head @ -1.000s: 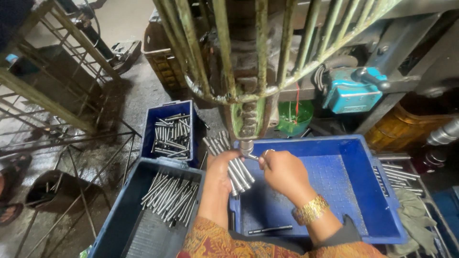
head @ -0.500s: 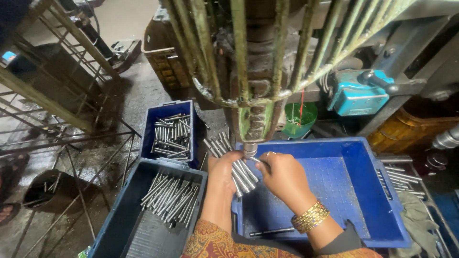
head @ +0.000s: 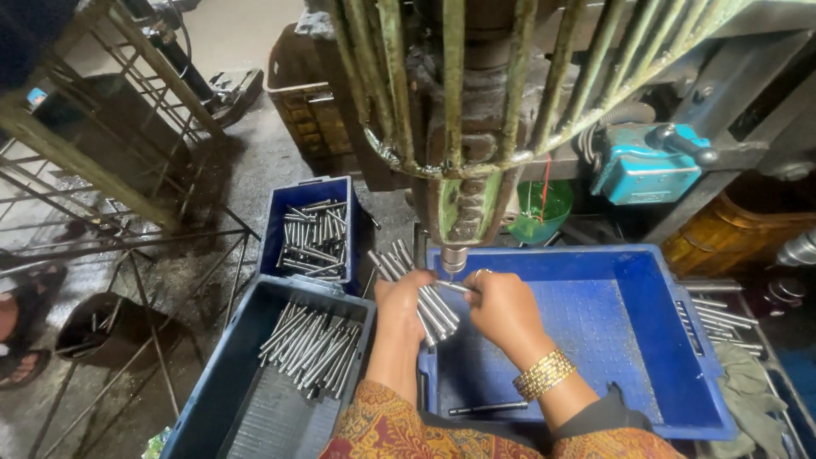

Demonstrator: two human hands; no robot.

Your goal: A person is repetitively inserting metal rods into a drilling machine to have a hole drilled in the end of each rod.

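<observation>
While the head camera looks down, the left hand (head: 399, 297) is closed around a bundle of metal rods (head: 421, 285), which fan out toward the far left above the fingers and toward the near right below them. The right hand (head: 503, 308) is just beside it, on the right, and its fingers pinch a single rod (head: 453, 286) that lies almost level, with its left end under the tip of the press tool (head: 454, 257). Both hands are over the far left corner of a big blue tray (head: 646, 340), and one loose rod (head: 487, 409) lies on the tray floor near the person. A gold bracelet (head: 544, 374) sits on the right wrist, and patterned orange sleeves (head: 399, 429) show at the near edge.

To the left of the hands stands a dark blue crate (head: 246, 382) with many rods lying in it, and farther behind it a smaller blue crate (head: 316, 234) also full of rods. Above the hands hangs a cage of green, rusty bars (head: 450, 76) around the machine column. On the far right there is a teal box with a black handle (head: 650, 161), and a green bowl (head: 540, 208) is just left of it. More rods (head: 718, 314) lie at the right of the big tray.
</observation>
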